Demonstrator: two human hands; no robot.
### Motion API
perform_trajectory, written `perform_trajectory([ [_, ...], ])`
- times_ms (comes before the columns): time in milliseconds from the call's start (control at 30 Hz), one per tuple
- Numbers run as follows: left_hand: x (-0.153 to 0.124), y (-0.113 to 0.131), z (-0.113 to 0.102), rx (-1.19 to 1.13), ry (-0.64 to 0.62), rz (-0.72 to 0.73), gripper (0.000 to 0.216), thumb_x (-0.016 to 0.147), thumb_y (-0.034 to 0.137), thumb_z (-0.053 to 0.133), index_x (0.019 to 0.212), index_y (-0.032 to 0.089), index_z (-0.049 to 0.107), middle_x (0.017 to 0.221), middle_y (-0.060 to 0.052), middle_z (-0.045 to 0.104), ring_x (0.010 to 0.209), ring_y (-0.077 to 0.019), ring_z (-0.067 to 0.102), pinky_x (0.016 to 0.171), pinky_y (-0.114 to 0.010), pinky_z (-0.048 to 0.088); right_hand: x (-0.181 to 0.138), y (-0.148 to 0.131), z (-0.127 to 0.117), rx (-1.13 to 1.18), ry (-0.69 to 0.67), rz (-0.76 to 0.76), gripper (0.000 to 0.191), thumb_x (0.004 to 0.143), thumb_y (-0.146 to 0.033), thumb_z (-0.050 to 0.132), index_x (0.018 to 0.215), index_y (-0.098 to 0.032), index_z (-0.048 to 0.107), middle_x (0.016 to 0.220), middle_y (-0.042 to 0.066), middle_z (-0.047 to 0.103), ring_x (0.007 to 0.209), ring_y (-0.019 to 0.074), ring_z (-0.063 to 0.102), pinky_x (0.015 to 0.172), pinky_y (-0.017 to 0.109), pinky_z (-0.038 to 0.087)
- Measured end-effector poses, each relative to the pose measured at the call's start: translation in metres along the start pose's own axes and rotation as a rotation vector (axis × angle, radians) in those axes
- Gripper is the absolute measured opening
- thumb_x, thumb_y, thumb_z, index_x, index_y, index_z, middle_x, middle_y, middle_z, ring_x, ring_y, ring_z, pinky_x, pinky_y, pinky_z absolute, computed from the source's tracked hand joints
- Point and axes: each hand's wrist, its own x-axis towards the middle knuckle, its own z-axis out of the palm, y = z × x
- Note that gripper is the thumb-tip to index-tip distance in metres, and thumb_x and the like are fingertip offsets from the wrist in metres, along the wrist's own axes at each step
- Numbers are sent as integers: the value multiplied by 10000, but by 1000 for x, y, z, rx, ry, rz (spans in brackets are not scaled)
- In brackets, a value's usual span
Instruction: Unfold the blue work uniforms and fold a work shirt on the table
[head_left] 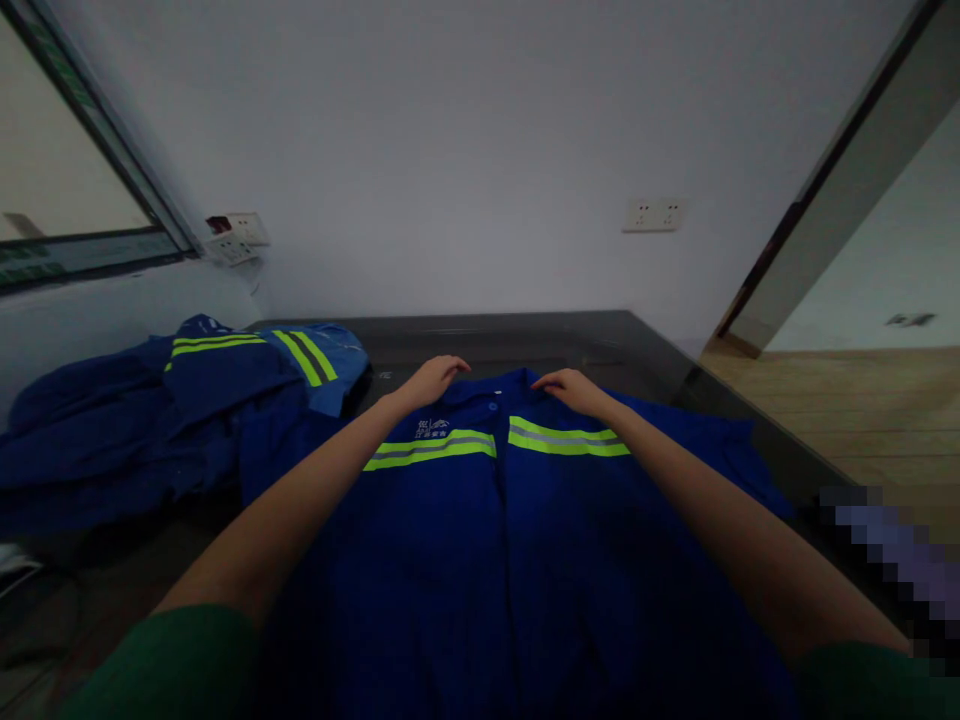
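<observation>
A dark blue work jacket [495, 540] with yellow and grey reflective stripes lies flat, front up, on a dark table [600, 345]. My left hand [431, 380] rests on the left side of the jacket's collar, its fingers curled down onto the cloth. On the right side of the collar lies my right hand [570, 388], fingers bent and pressing on the fabric. Both arms reach out across the jacket's chest. Whether either hand pinches the collar is not clear.
A heap of similar blue clothes with reflective stripes [187, 400] lies on the table's left. Wall sockets [655, 214] sit on the back wall, more sockets [236, 238] by a window at left. A doorway and wooden floor [862, 400] are to the right.
</observation>
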Motion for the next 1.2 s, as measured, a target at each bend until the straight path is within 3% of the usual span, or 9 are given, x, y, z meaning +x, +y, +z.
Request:
perform_trajectory([
  [133, 23, -2, 27, 39, -182, 67, 437, 788, 35, 357, 1038, 183, 684, 1105, -52, 689, 1049, -173, 604, 992, -316, 420, 3, 0, 8, -114, -52, -73, 297, 797, -67, 568, 1005, -208, 727, 1034, 49, 713, 998, 206, 628, 910, 321, 457],
  [300, 10, 1, 33, 114, -395, 166, 429, 687, 41, 478, 1007, 239, 684, 1060, -33, 675, 1013, -194, 593, 969, -319, 419, 2, -3, 13, -305, -97, -162, 244, 713, -45, 620, 903, -188, 675, 917, 63, 669, 905, 202, 581, 759, 271, 412],
  [400, 4, 2, 29, 155, -335, 114, 335, 689, 81, 521, 957, 214, 673, 976, -54, 643, 945, -209, 586, 886, -319, 457, 5, -6, 8, -285, 46, -107, 148, 737, -76, 557, 824, -189, 593, 815, 36, 621, 742, 161, 541, 637, 245, 341],
  [500, 2, 0, 24, 146, -148, 45, 282, 702, 72, 498, 914, 168, 659, 921, -72, 621, 928, -218, 572, 860, -328, 458, 6, -6, 7, -184, 340, 40, 123, 773, -124, 501, 870, -185, 543, 746, 12, 573, 643, 145, 485, 592, 247, 306],
  [567, -1, -2, 23, 154, -51, 8, 291, 712, 59, 482, 922, 159, 657, 911, -78, 613, 938, -224, 557, 867, -338, 451, 1, -2, 11, -144, 404, 89, 126, 787, -132, 487, 891, -180, 538, 736, 8, 563, 630, 143, 479, 596, 248, 318],
  [733, -22, 2, 30, 255, -70, 40, 389, 753, 55, 471, 1043, 214, 676, 1028, -91, 581, 1032, -251, 506, 879, -386, 428, -27, 14, 20, -239, -94, -170, 259, 722, -6, 501, 845, -190, 636, 931, 55, 639, 847, 176, 566, 741, 268, 408],
  [867, -29, 14, 34, 169, -82, 171, 299, 866, 186, 492, 1120, 234, 641, 1230, -76, 552, 1175, -242, 462, 1019, -429, 340, -22, 7, 0, -303, -41, -133, 350, 757, 24, 433, 844, -184, 700, 999, 70, 673, 962, 203, 591, 881, 319, 428],
  [967, -22, 23, 39, 81, -118, 168, 284, 923, 321, 487, 1159, 217, 607, 1212, -61, 606, 1146, -217, 516, 1092, -448, 257, -3, -11, -8, -215, -1, -123, 346, 815, -14, 421, 904, -176, 714, 996, 65, 698, 953, 193, 621, 890, 309, 441],
  [1200, -10, 24, 58, 33, -102, 60, 297, 959, 330, 422, 1027, 159, 655, 1061, -91, 679, 999, -206, 599, 892, -312, 420, 16, -32, 21, -271, -438, -284, 343, 729, -1, 554, 950, -217, 702, 1005, 52, 671, 926, 189, 591, 800, 282, 445],
])
